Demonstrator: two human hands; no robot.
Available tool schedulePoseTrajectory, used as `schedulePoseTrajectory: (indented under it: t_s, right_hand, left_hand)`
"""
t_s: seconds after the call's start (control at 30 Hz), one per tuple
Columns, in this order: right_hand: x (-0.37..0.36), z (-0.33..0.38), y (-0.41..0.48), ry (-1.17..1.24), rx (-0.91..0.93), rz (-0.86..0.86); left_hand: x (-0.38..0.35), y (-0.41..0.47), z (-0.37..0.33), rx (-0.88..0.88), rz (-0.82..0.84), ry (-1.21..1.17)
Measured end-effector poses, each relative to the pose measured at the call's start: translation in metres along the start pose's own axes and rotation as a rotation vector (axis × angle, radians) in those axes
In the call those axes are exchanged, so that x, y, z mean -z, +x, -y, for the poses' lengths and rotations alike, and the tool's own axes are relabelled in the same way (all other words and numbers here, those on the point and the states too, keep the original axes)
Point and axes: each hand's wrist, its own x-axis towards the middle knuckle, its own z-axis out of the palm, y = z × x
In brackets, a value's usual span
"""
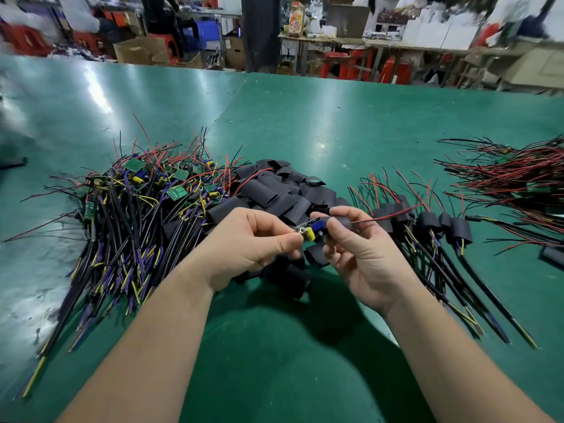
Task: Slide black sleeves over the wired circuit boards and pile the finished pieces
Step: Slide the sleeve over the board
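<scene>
Green table (305, 132), blurred workshop benches and crates behind. We hold both forearms up from the near edge, left hand (244, 248) and right hand (363, 257) meeting mid-table. Bare surface runs beyond the heaps to the far edge. At left, a heap of bare wired boards (146, 190); centre, loose sleeves (274, 190); at right, sleeved pieces (427, 227) and a wire bundle (518, 178). Our left fingertips pinch the circuit board (309, 232); our right fingers curl round a black sleeve (341, 222) touching the board's end, with a red wire leaving it rightward.
</scene>
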Motion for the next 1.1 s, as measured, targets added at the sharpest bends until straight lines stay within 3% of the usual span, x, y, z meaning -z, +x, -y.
schedulePoseTrajectory:
  t_s: [0.33,0.5,0.63,1.1]
  right_hand:
    - [0.001,0.009,-0.006,0.028,0.089,0.225]
    - [-0.001,0.001,-0.004,-0.1,0.114,0.17]
    - [-0.003,-0.003,-0.005,-0.185,0.131,0.139]
    - [-0.011,-0.018,-0.004,-0.185,0.116,-0.028]
  left_hand:
    - [0.004,0.0,-0.002,0.023,0.036,-0.116]
    - [0.003,-0.001,-0.002,-0.001,0.091,-0.083]
    - [0.002,0.0,-0.001,0.017,0.038,-0.027]
    - [-0.004,0.002,0.001,0.089,-0.07,0.024]
